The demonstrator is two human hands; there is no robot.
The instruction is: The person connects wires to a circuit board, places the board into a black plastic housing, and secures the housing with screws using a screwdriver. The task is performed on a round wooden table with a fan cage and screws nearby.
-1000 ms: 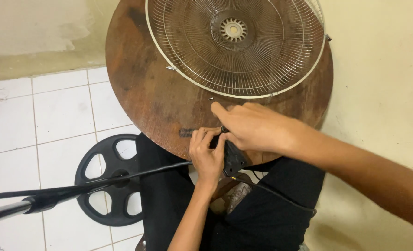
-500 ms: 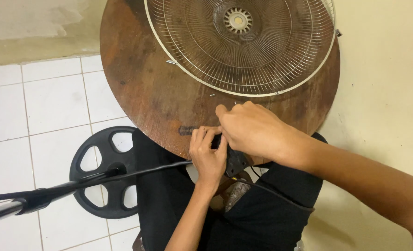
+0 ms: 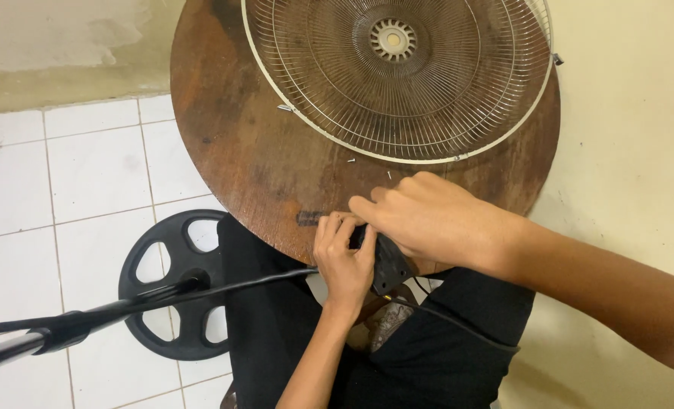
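Presently, black part gripped at desk edge by both closed hands, left, right; fan grille detached, reassembly outstanding.

A round, worn brown wooden table stands against a cream wall, with a white tiled floor to its left running up to a stained, pale wall base behind, all in soft, even light.
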